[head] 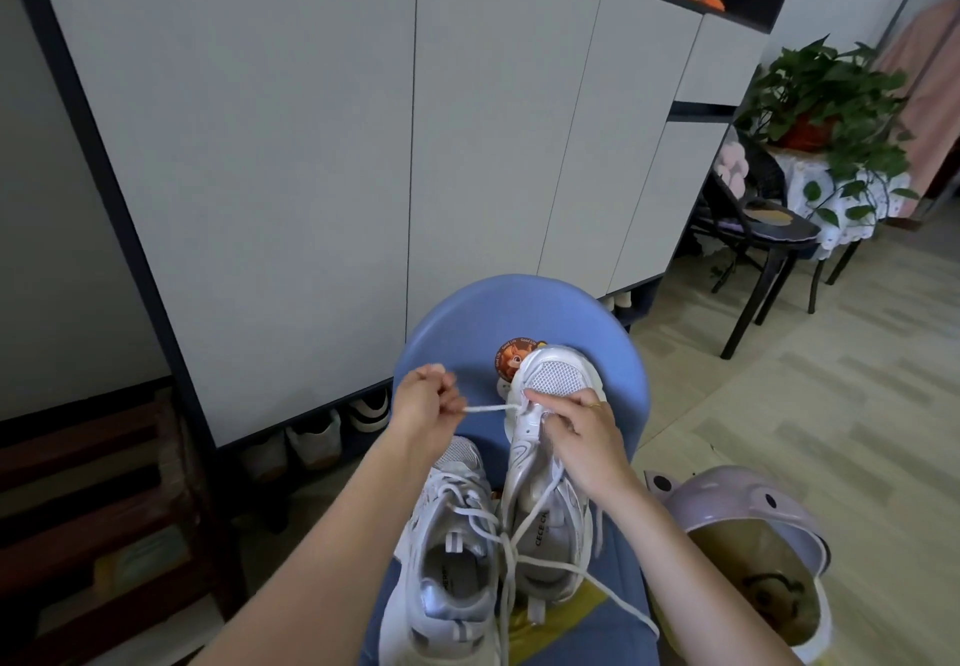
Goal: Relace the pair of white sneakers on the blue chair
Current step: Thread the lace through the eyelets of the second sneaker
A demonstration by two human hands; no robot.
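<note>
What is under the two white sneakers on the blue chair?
The round blue chair seat, a cartoon sticker by the right white sneaker's toe, and something yellow at its heel. The left white sneaker hides whatever lies beneath it.

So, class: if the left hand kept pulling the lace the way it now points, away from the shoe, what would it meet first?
Probably nothing soon: the left hand pulls left, past the blue chair edge; beyond lies the cabinet, though depth is unclear.

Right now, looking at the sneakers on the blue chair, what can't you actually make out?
- Head view: the eyelets of the right sneaker near its toe, covered by the right hand.
- Where the lace ends inside the left hand; curled fingers hide it.
- The heel of the left sneaker, cut off by the bottom edge.
- The sticker on the blue chair, partly behind the toe, print too small.
</note>
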